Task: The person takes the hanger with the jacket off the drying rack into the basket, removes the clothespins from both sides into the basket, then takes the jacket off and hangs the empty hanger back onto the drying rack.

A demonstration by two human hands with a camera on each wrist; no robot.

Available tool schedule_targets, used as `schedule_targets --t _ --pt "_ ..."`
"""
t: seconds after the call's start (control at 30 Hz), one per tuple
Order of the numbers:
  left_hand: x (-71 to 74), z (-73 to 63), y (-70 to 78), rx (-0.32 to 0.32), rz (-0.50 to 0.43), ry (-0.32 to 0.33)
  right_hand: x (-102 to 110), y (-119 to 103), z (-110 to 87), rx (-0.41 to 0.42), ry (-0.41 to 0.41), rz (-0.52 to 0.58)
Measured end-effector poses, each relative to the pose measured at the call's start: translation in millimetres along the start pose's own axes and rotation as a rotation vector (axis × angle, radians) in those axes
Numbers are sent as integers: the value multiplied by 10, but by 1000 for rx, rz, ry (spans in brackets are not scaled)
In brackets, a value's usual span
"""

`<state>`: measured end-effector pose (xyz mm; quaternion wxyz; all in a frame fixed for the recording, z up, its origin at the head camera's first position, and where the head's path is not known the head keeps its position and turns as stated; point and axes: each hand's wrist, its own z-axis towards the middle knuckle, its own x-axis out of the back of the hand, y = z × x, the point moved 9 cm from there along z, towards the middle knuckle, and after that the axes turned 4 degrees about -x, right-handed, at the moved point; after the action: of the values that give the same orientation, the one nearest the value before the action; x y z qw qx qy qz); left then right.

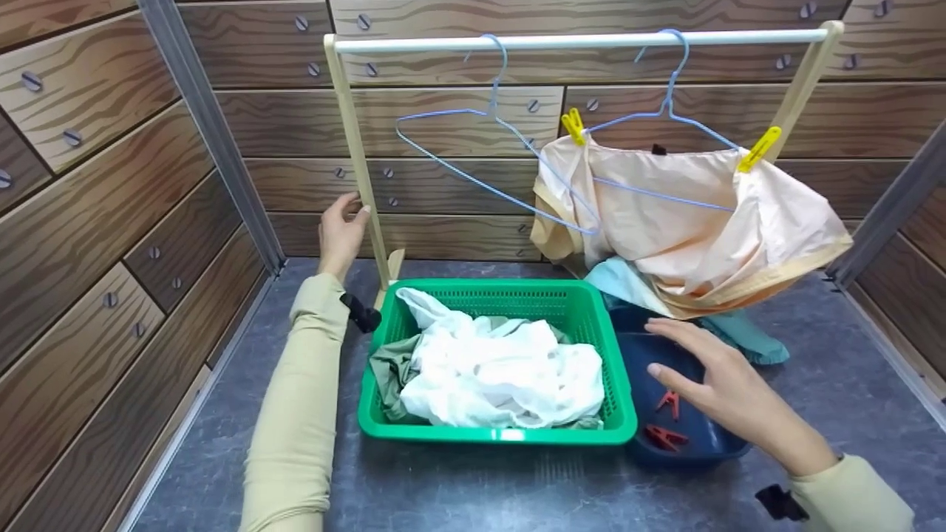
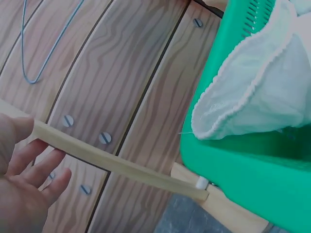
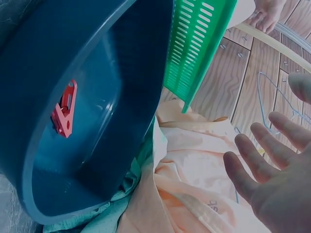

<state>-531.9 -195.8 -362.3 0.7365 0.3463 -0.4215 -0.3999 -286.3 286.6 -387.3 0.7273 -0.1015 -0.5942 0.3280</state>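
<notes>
My left hand point(image 1: 342, 235) is at the left wooden post point(image 1: 356, 148) of a drying rack, thumb and fingers on either side of it in a light pinch. My right hand point(image 1: 728, 384) hovers over a dark blue basin point(image 1: 713, 436), fingers spread and holding nothing. Beside it, a peach garment point(image 1: 687, 236) hangs from a blue hanger point(image 1: 670, 111), fastened by yellow clothespins point(image 1: 759, 150). A bare blue hanger point(image 1: 473, 174) hangs to its left. Red clothespins point(image 3: 64, 109) lie in the basin.
A green basket point(image 1: 502, 434) holds white clothing point(image 1: 502, 369) and grey-green cloth point(image 1: 395, 373). The rack's white rail point(image 1: 576, 41) runs across the back. Teal cloth point(image 1: 750, 338) lies behind the basin. Wood-patterned walls point(image 1: 443, 185) enclose the dark tabletop point(image 1: 473, 488).
</notes>
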Motion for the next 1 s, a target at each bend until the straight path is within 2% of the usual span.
schedule_targets --t 0.17,0.33,0.63,0.73,0.83,0.93,1.0 --pt "56 32 -61 18 8 59 51 17 10 -12 -6 -1" --pt "109 87 -26 -13 57 80 180 -37 30 33 42 -34" --pt "82 171 88 -95 186 0 453 -130 44 127 142 -101" --pt "59 175 96 -104 195 -8 581 -176 62 180 177 -102" --pt "41 180 101 -112 185 -9 748 -280 78 274 225 -117" --pt "41 184 100 -118 173 -7 927 -395 98 347 273 -166" --pt "39 188 105 -124 172 -6 1054 -456 118 368 303 -201"
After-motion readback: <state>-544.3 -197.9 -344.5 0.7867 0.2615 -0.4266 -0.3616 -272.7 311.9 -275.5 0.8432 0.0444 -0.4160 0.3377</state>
